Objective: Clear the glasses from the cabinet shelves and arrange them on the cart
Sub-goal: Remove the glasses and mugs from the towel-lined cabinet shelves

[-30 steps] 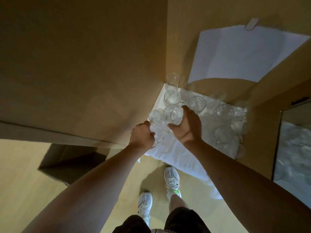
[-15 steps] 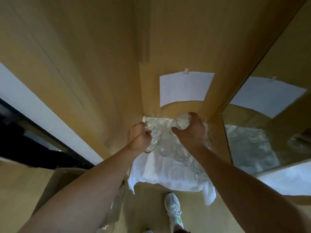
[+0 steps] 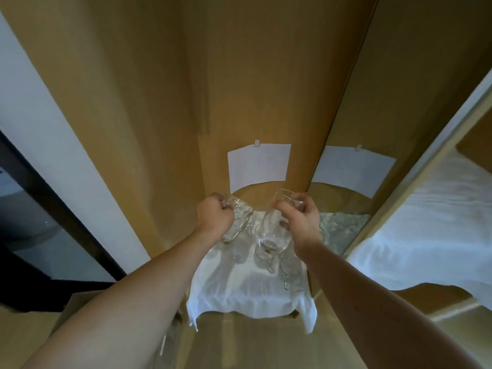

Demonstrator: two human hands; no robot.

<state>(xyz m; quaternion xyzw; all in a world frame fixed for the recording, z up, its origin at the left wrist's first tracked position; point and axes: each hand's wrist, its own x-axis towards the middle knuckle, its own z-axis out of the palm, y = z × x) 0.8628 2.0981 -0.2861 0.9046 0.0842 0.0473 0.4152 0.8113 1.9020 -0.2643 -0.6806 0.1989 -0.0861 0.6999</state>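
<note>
Since the earlier frame we find both hands raised off the cloth-lined shelf [image 3: 250,296]. Our left hand [image 3: 214,221] grips one glass [image 3: 238,222]; our right hand [image 3: 299,221] grips a second glass [image 3: 274,230], its long axis running 12 to 6, clear of the remaining glasses [image 3: 266,259] below at 6.

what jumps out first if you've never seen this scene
Two bare hands in the middle, each lifting a clear drinking glass: the left hand grips one clear glass, the right hand another clear stemless glass. Beneath them a rumpled white cloth covers the wooden shelf, more glasses standing on it. Behind, a white paper sheet is taped to the brown cabinet wall.
</note>
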